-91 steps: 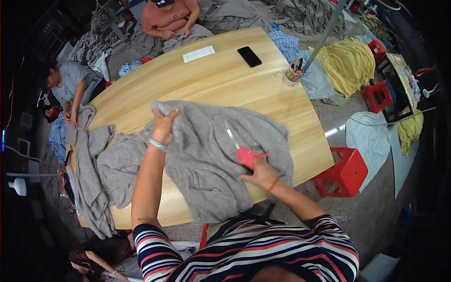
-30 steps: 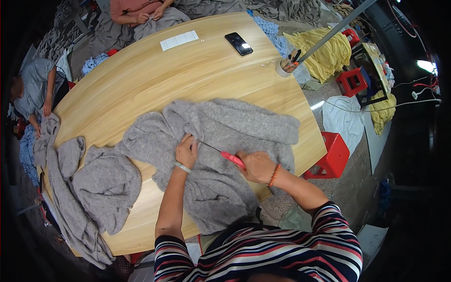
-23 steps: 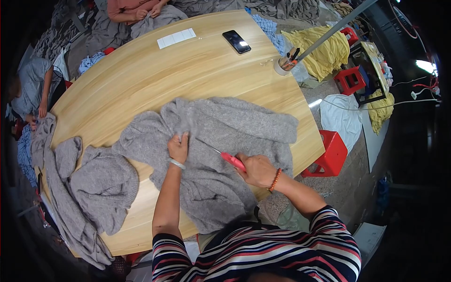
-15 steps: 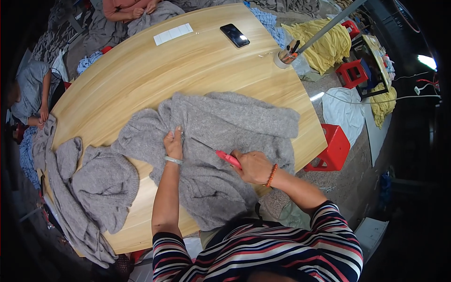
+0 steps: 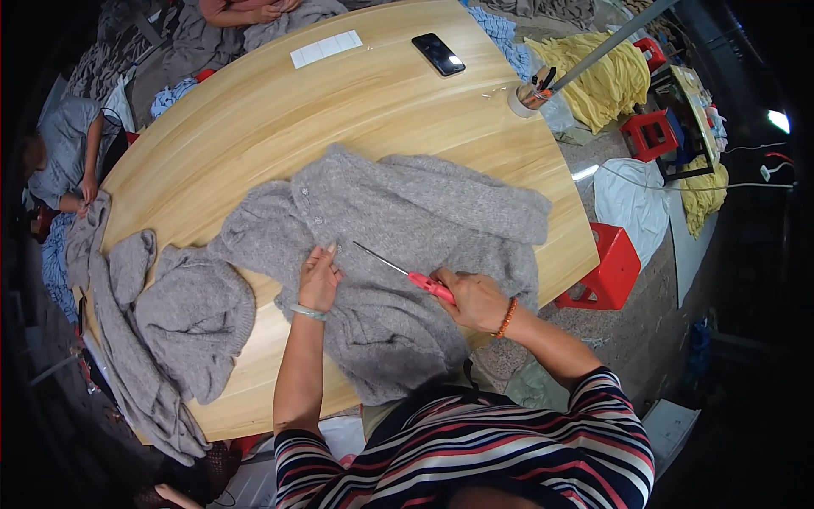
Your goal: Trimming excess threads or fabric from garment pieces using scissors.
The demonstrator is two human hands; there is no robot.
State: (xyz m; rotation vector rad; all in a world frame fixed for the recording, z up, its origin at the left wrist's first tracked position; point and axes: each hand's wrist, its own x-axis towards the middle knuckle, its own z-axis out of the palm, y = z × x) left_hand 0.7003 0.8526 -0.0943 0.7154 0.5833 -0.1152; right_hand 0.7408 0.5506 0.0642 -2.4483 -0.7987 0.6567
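Observation:
A grey knitted cardigan [image 5: 407, 220] lies spread on the wooden table in front of me, with small buttons along its front edge. My left hand [image 5: 320, 280] rests on that edge, fingers bent and pinching the knit just below a button. In my right hand [image 5: 477, 300] is a pink-handled tool [image 5: 432, 287] with a long thin metal shaft; its exact kind is unclear. The shaft's tip points up and left, close to my left fingertips, above the cardigan. Whether the tip touches the knit I cannot tell.
More grey knitwear [image 5: 195, 322] is heaped at the table's left. Toward the far edge are a phone [image 5: 438, 54], a white paper strip [image 5: 326, 48] and a cup of tools [image 5: 527, 100]. A red stool [image 5: 612, 267] stands right. Two people work at the left and far edges.
My left hand has shifted slightly down the front edge, baring buttons above it. The tool stays near my left fingertips. The whole view has shifted a little.

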